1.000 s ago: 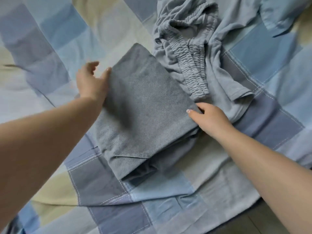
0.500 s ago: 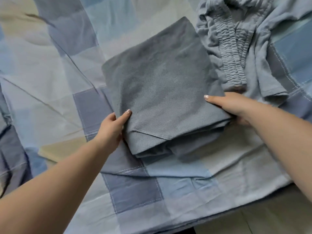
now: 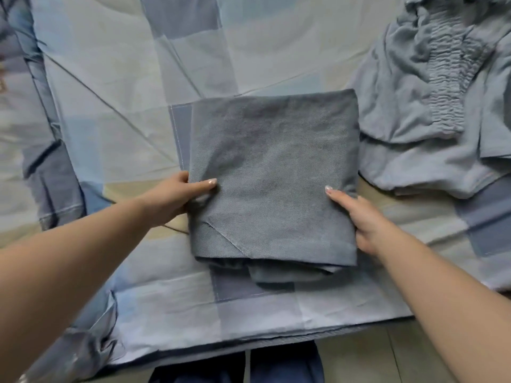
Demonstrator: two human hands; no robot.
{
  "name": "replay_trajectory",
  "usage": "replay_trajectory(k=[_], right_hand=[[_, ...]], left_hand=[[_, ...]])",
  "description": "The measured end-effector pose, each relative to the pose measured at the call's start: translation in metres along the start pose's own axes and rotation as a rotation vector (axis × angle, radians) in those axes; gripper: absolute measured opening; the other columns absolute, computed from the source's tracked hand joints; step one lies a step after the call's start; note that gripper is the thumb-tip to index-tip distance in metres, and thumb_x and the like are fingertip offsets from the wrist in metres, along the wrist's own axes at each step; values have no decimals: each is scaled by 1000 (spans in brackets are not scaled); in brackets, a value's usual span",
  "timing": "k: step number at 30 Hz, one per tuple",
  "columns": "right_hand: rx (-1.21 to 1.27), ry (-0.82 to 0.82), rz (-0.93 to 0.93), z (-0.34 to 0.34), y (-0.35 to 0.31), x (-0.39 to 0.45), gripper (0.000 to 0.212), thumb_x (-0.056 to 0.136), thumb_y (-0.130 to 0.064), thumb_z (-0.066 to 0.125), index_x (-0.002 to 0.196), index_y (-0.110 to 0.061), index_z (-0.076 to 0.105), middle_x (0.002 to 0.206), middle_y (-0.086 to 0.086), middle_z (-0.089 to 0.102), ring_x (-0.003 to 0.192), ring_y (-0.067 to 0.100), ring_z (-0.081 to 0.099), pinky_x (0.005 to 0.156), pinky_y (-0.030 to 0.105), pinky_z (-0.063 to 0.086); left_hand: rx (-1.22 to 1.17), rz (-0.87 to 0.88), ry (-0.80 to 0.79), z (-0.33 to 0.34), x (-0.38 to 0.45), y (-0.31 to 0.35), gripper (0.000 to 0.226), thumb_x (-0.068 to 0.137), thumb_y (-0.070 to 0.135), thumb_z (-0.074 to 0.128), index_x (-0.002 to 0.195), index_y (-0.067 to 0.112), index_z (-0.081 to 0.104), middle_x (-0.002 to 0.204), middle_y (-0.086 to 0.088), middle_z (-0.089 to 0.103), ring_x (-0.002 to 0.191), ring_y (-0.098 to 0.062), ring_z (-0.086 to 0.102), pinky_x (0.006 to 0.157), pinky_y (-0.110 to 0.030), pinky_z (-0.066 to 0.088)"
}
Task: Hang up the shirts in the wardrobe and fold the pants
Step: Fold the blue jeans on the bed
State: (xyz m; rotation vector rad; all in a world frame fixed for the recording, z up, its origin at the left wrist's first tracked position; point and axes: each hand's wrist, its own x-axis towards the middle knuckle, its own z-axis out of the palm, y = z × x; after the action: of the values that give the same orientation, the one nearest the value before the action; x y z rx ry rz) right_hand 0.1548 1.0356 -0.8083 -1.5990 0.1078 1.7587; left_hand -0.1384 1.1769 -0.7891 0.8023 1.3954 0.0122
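Note:
A pair of grey-blue pants (image 3: 272,172), folded into a thick square, lies on the checked bedspread (image 3: 110,78) in the middle of the head view. My left hand (image 3: 179,194) grips the square's left edge, thumb on top and fingers underneath. My right hand (image 3: 356,217) holds the right edge, thumb lying on the top layer and fingers tucked under the stack. A second, light blue pair of pants (image 3: 431,92) with a gathered elastic waistband lies crumpled at the upper right, just beside the folded square.
The bed's front edge (image 3: 249,338) runs along the bottom, with tiled floor (image 3: 373,357) below it and my dark blue trouser legs (image 3: 276,366) against it. A darker fabric strip (image 3: 41,134) lies at the far left.
Both hands shifted to opposite side edges of the folded pants. The square turned and now sits straight, nearer the bed's front edge and farther left of the crumpled pair.

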Motion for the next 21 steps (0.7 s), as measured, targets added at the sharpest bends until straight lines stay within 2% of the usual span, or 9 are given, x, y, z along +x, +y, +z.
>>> replay_trajectory(k=[2, 3, 5, 8, 12, 14, 17, 21], right_hand=[[12, -41, 84, 3, -3, 1, 36, 74, -24, 70, 106, -8, 66, 94, 9, 74, 86, 21, 71, 77, 37, 58], [-7, -47, 91, 4, -4, 2, 28, 78, -20, 67, 103, -7, 67, 89, 9, 74, 81, 20, 72, 71, 36, 59], [-8, -33, 67, 10, -1, -4, 12, 85, -11, 62, 94, -5, 66, 80, 8, 74, 72, 19, 72, 63, 33, 60], [55, -30, 21, 18, 8, -24, 7, 87, -6, 60, 90, -4, 66, 78, 8, 74, 71, 18, 72, 57, 29, 58], [108, -44, -28, 25, 17, -67, 11, 86, -5, 60, 94, -3, 67, 82, 9, 74, 75, 19, 72, 60, 28, 58], [124, -39, -62, 27, 21, -93, 13, 87, -5, 60, 97, -3, 67, 84, 8, 75, 77, 19, 72, 62, 28, 58], [157, 21, -111, 25, 31, -146, 21, 85, -8, 63, 105, -2, 66, 90, 8, 74, 83, 20, 71, 71, 30, 58], [233, 77, -182, 21, 51, -240, 21, 85, -8, 62, 105, -6, 67, 97, 8, 74, 89, 19, 70, 77, 30, 58]], left_hand=[[-58, 28, 10, 5, 2, 1, 39, 83, 21, 67, 119, 8, 61, 115, -7, 69, 106, -21, 65, 95, -33, 51], [-48, 46, 44, 7, 3, 0, 38, 83, 21, 68, 118, 7, 61, 115, -9, 69, 107, -22, 65, 95, -34, 51], [-15, 87, 118, 6, 2, -2, 34, 83, 22, 70, 114, 9, 63, 113, -9, 70, 107, -25, 65, 97, -37, 49], [13, 115, 149, -1, -10, -2, 47, 75, 28, 77, 117, 11, 61, 112, -7, 70, 105, -24, 66, 98, -40, 49], [60, 146, 120, -12, -40, 3, 42, 65, 39, 82, 100, 22, 67, 102, -3, 73, 96, -21, 68, 90, -38, 53], [71, 162, 105, -14, -59, 8, 37, 62, 42, 85, 92, 27, 69, 94, 2, 75, 86, -15, 71, 78, -32, 55], [79, 205, 20, -6, -98, 19, 34, 59, 39, 85, 87, 26, 72, 90, 3, 75, 82, -12, 72, 63, -20, 55], [111, 254, -101, 16, -165, 39, 28, 64, 35, 79, 87, 21, 72, 89, 1, 76, 80, -12, 72, 62, -18, 55]])
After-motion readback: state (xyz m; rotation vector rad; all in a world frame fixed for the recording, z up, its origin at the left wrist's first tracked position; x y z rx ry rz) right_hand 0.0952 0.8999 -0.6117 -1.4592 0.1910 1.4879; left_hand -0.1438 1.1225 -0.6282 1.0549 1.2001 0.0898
